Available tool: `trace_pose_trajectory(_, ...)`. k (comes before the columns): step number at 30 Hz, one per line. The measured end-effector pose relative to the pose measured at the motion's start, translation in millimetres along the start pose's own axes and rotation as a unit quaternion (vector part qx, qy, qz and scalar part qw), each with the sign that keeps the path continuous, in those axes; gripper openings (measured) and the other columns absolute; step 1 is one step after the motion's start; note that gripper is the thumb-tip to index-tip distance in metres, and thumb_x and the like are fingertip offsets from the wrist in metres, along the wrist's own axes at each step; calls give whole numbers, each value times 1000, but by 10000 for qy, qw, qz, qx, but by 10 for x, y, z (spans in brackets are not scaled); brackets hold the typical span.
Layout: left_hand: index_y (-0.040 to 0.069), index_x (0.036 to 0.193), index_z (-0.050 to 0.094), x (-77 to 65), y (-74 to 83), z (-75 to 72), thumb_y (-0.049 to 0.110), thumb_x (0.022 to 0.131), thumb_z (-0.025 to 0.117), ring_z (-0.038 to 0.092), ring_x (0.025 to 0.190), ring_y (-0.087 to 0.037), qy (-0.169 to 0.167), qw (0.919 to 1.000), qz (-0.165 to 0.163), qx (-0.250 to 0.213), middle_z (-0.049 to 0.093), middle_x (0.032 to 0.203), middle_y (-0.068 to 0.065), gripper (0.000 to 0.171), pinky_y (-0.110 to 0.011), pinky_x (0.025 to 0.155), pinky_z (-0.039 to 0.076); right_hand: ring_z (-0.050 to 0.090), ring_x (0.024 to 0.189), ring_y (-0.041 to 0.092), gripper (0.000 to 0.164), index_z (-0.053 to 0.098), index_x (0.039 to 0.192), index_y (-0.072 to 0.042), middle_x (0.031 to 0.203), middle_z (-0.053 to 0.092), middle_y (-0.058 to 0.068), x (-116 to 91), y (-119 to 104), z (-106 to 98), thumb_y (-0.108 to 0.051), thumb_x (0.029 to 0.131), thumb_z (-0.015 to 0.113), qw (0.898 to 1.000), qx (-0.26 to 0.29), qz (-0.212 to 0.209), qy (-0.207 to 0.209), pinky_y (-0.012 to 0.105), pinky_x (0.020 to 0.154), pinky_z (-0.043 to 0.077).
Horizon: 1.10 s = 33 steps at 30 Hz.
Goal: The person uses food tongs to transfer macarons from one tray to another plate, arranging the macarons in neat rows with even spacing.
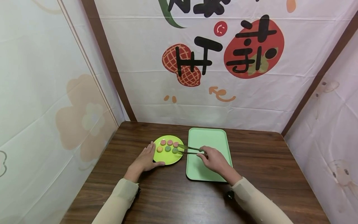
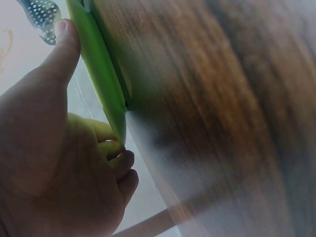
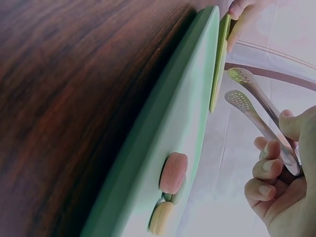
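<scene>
My left hand point(image 1: 145, 158) holds the edge of a yellow-green plate point(image 1: 169, 159), its thumb at the near rim and its fingers along the left side. Pink macarons point(image 1: 170, 142) form the plate's far row; nearer lie a yellow-orange macaron point(image 1: 159, 149) and green macarons point(image 1: 167, 148). Metal tongs point(image 3: 266, 129) are held in my right hand point(image 1: 214, 159). Their perforated tips stand apart over the plate's right side, by a pink and a green macaron; contact is unclear. In the right wrist view, a pink macaron point(image 3: 174, 173) and a yellow macaron point(image 3: 161, 217) sit on the tray.
The mint-green tray point(image 1: 208, 137) lies right of the plate, under my right hand. Both stand on a dark wooden table point(image 1: 257, 161). Printed white cloth walls point(image 1: 145, 62) rise behind the table and along both sides.
</scene>
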<state>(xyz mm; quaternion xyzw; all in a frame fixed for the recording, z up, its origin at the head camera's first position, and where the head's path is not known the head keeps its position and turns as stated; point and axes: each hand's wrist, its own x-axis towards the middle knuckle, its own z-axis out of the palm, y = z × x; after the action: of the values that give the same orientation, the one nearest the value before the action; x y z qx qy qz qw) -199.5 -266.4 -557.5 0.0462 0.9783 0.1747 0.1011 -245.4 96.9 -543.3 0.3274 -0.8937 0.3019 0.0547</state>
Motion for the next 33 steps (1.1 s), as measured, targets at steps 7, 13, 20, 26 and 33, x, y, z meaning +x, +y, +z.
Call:
trace_pose_trajectory(7, -13, 167, 11, -1, -14, 1, 65, 96, 72, 12, 164, -45, 46, 10000, 12, -3, 5, 176, -32, 121, -54, 134, 15, 76, 90, 20, 31, 75, 124, -4, 105, 77, 5, -86, 25, -47, -29, 107, 71, 9999, 93, 86, 55, 41, 76, 64)
trace_pose_trajectory(13, -12, 167, 11, -11, 1, -10, 67, 96, 71, 11, 164, -44, 5, 10000, 1, 6, 4, 176, -31, 121, -53, 134, 14, 74, 87, 14, 32, 74, 125, -5, 104, 76, 1, -179, 76, -80, -30, 106, 72, 9998, 110, 147, 112, 37, 74, 63)
trace_pose_trajectory(20, -13, 166, 13, -24, 3, -8, 66, 96, 72, 13, 164, -45, 24, 10000, 13, -6, 6, 175, -33, 121, -54, 134, 16, 67, 76, 2, 33, 73, 127, -4, 94, 74, -5, -291, 135, -152, -30, 107, 71, 9992, 215, 310, 107, 36, 71, 60)
trace_pose_trajectory(26, -13, 166, 13, -23, 0, -2, 66, 96, 72, 13, 163, -45, 17, 10000, -3, -11, 6, 175, -33, 121, -54, 134, 16, 69, 77, 3, 31, 74, 127, -6, 92, 76, -5, -386, 182, -205, -28, 106, 73, 9986, 237, 359, 315, 40, 72, 62)
trace_pose_trajectory(33, -12, 167, 12, -23, -1, -3, 66, 96, 72, 12, 164, -45, 30, 10000, 7, -20, 6, 176, -32, 122, -54, 134, 15, 58, 70, 0, 26, 75, 123, -9, 91, 71, -8, -494, 234, -252, -28, 106, 73, 9985, 69, 307, 449, 31, 64, 53)
